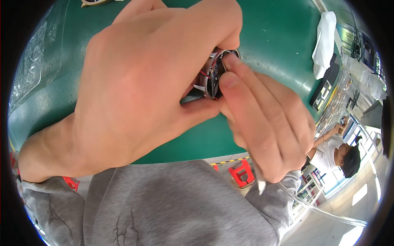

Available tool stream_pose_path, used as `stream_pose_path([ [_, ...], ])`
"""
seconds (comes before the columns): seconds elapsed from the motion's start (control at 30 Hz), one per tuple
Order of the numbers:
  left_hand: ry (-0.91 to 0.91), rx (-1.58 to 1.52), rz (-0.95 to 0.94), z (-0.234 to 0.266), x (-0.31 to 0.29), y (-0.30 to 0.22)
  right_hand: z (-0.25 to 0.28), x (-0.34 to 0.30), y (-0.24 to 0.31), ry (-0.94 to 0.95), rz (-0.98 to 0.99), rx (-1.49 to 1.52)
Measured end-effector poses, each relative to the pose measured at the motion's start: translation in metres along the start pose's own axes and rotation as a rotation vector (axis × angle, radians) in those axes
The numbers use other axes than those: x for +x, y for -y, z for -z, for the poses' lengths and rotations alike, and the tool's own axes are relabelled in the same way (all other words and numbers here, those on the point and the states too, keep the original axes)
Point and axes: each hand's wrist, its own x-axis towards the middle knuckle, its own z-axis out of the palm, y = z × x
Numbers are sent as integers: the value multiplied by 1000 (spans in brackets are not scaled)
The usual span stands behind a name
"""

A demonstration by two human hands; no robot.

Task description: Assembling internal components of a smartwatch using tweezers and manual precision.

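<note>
My left hand (pixel 135 78) is closed around a small round electronic part (pixel 212 76), held up above the green mat. The part has a metallic rim, a dark circuit board face, thin red wires and pale prongs on its side. My right hand (pixel 266 110) is pinched at the board face, thumb and forefinger pressed together. A thin light edge shows between these fingertips. Below the right hand's little finger pokes the pale pointed end of a slim tool (pixel 261 186); its other end is mostly hidden by the hand.
A green mat (pixel 279 41) covers the table. Clear plastic bags (pixel 37 65) lie at left, a white cloth (pixel 324 43) and a black tray (pixel 326 84) at right. A clear tube (pixel 324 210) runs beside my right sleeve. Red stools (pixel 242 174) stand below. Another person (pixel 332 153) works at far right.
</note>
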Motion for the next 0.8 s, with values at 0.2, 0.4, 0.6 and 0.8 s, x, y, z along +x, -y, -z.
stream_pose_path([
  [0.2,-65,9,-113,-4,-1,6,2,3,14,63,20,-296],
  [0.4,-39,-104,-6,-1,-4,3,6,6,-4,76,-108,68],
  [0.6,-51,-116,-74,0,-7,10,-3,7,-8,-3,-100,198],
  [0.8,-37,-24,-209,9,-8,18,-8,10,4,-11,-209,264],
])
